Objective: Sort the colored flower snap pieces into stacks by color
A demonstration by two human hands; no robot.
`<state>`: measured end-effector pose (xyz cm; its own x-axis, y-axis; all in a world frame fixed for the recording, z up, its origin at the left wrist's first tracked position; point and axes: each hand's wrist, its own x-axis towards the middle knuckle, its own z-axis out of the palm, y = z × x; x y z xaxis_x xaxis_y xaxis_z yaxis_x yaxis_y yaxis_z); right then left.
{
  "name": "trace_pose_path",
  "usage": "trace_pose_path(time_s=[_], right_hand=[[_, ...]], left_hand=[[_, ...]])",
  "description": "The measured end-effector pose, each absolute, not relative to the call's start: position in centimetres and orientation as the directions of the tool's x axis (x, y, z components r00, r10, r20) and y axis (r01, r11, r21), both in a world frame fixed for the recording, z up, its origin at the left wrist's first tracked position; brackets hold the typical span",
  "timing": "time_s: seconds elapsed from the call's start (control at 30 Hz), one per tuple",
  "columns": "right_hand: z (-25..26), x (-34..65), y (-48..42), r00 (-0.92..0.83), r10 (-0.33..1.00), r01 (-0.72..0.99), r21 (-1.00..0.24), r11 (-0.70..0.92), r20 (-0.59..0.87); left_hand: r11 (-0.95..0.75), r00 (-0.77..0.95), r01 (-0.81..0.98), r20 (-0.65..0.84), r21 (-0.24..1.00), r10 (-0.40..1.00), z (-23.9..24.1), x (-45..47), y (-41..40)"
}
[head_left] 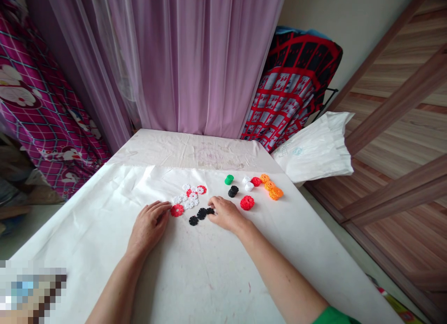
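On the white cloth, my left hand (149, 223) rests with fingers stretched out, its fingertips beside a red snowflake disc (177, 210). My right hand (225, 213) has thumb and fingers around the edge of a black snowflake disc (210, 211), partly hidden by them. Two more black discs lie in a row with it: a middle one (201, 213) and a nearer one (193, 220). Above them, several white discs (189, 203) lie flat and close together. Another red disc (201, 190) is at that group's far right, partly covered by a white one.
Right of my right hand are small stacks of discs: red (247, 203), black (233, 191), green (229, 179), white (249, 186) and orange (275, 193). A white bag (314, 149) stands at the table's right edge. A purple curtain (202, 58) hangs behind the table (209, 273).
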<state>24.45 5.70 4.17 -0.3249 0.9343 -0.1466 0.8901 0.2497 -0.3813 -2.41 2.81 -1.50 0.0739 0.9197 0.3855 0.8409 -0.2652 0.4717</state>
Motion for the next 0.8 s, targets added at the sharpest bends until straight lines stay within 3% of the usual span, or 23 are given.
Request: trace_pose_path(time_s=[0.17,0.43,0.8], right_hand=[[4.4,24.9,5.9,-0.290,0.945,0.879,-0.432,0.200,-0.151],[7.5,30.8,9.7,-0.040,0.997,0.915,-0.398,0.064,0.070],[6.6,32.8,10.9,-0.112,0.994,0.922,-0.372,0.110,0.014]], left_hand=[[-0.264,0.076,0.842,0.380,0.471,0.922,-1.3,-2.3,2.8],[-0.271,0.082,0.839,0.383,0.472,0.920,-1.2,-2.3,2.7],[-0.266,0.083,0.839,0.372,0.475,0.924,-0.9,-2.2,2.7]])
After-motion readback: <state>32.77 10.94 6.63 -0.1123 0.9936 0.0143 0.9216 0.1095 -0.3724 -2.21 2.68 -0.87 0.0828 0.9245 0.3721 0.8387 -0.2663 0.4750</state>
